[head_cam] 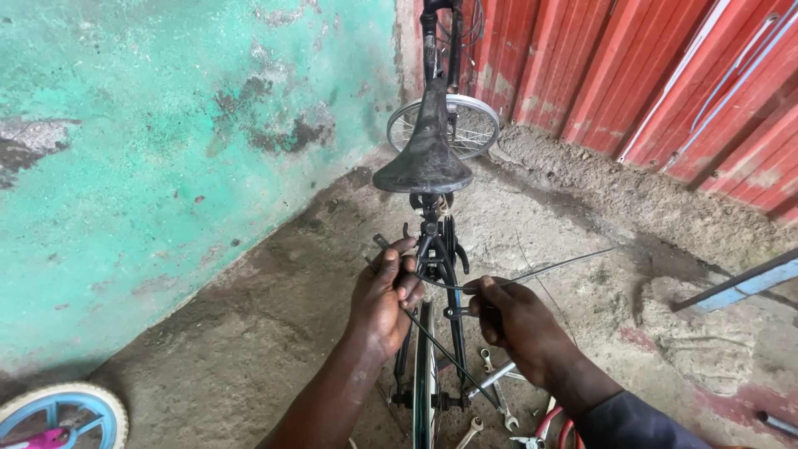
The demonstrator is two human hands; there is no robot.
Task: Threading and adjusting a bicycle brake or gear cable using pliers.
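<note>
Figure: head view down over a bicycle standing on a dirt floor, read from near to far.

Nearest us lay the tools: we counted at least three spanners and one pair of red-handled pliers on the floor beside the rear wheel. One small blue-rimmed wheel showed at the lower left corner.

Above the rear wheel, two hands worked. The left hand had its grip closed around a thin black cable, which ran slanting from above the fist down toward the rear hub. The right hand was clamped on a second, bright wire, which curved from the frame between the hands and stood out free to the right. Both lines thus sat just behind the seat stays, near the rear brake. We counted two such lines; whether they joined into one, we could not tell.

We judged the step in hand to be fitting or threading a brake cable at the rear of the frame. The next move would call for steady tension from one hand while the other guided the free end; a slack wire could slip or kink.

Farther off stood one black saddle, then one front wheel, one green wall and one red sheet wall. One blue bar lay at right.
</note>
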